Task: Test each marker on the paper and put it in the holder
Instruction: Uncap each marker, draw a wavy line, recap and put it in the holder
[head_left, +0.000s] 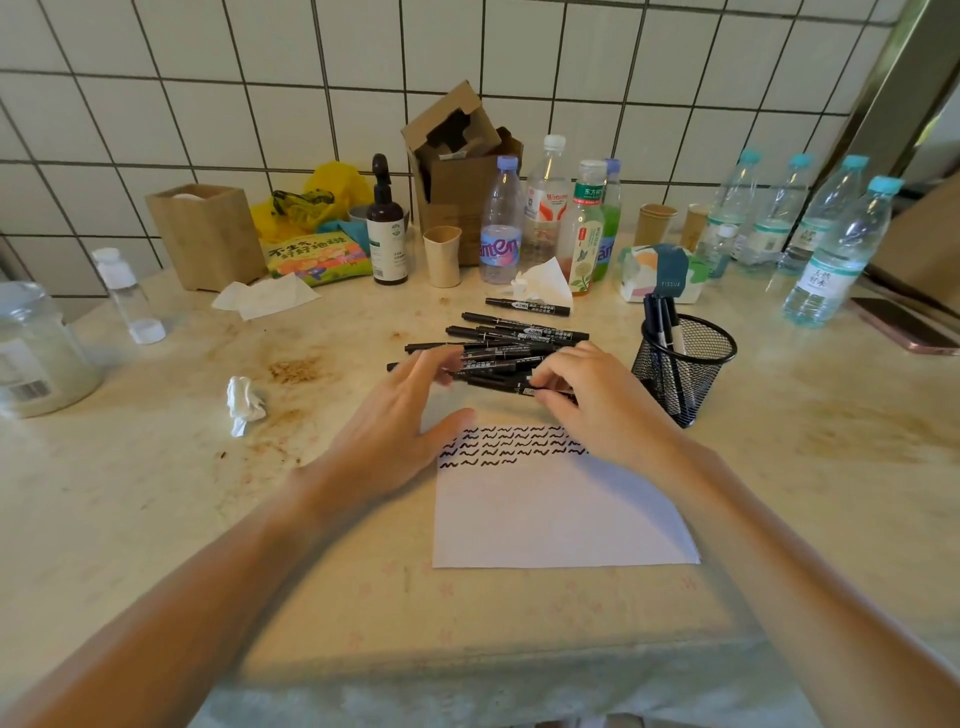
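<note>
- White-tiled wall behind, stained beige countertop (779, 493) cluttered with water bottles, a cardboard box and tissues.
- Progress: paper (561, 514) carries several rows of black test squiggles across its top edge; the last row is only part filled.
- Mesh pen holder (685, 364), just right of the pile, has only a few markers standing in it.
- Pile of black markers (514, 343) lies just beyond the paper, one stray marker (527, 306) further back. I judge most of the job is left.
- Left hand (400, 415): fingers extended, tips resting on the pile's left end, thumb over the paper corner; gripping nothing that I can see.
- Right hand (592, 400): fingers curled, pinching a marker at the near edge of the pile.
</note>
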